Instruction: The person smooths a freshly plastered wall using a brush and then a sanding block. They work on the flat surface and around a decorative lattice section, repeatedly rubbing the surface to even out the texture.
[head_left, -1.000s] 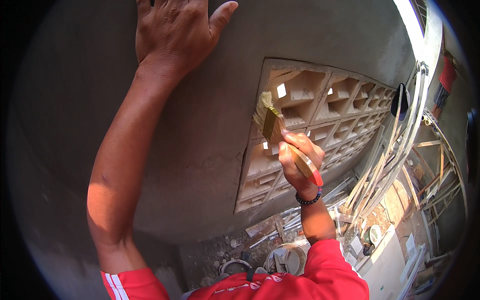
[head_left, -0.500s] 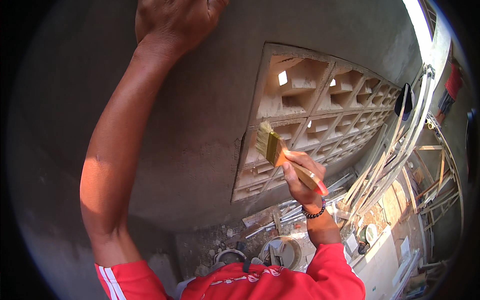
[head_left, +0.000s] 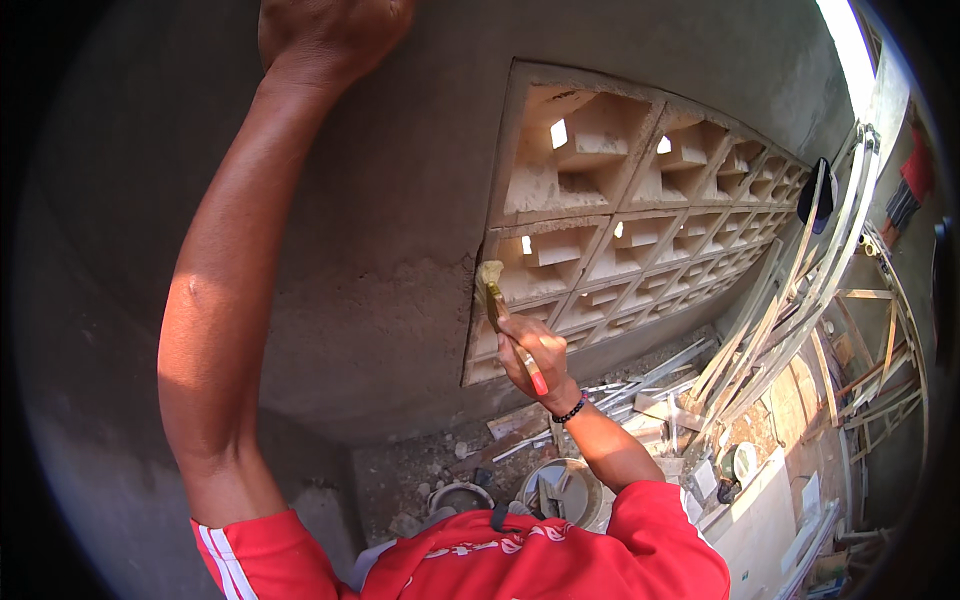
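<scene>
Head view: right hand (head_left: pixel 535 355) closed around paintbrush (head_left: pixel 494 300), left hand (head_left: pixel 335 32) near wall (head_left: pixel 400 200).

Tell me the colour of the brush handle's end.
The brush handle's end is red, best seen in the head view.

Rubble (head_left: pixel 405 524) litters the floor (head_left: pixel 383 482), where a round tub (head_left: pixel 590 490) holding scraps sits beside a smaller bucket (head_left: pixel 460 487). Farther right lie a pale board (head_left: pixel 757 520) and a white-and-green container (head_left: pixel 745 461). Long, pale strips (head_left: pixel 838 252) slant upward near a dark cap (head_left: pixel 823 198). Another person (head_left: pixel 916 172) in red shows at upper right, above a wooden framework (head_left: pixel 891 330).
</scene>
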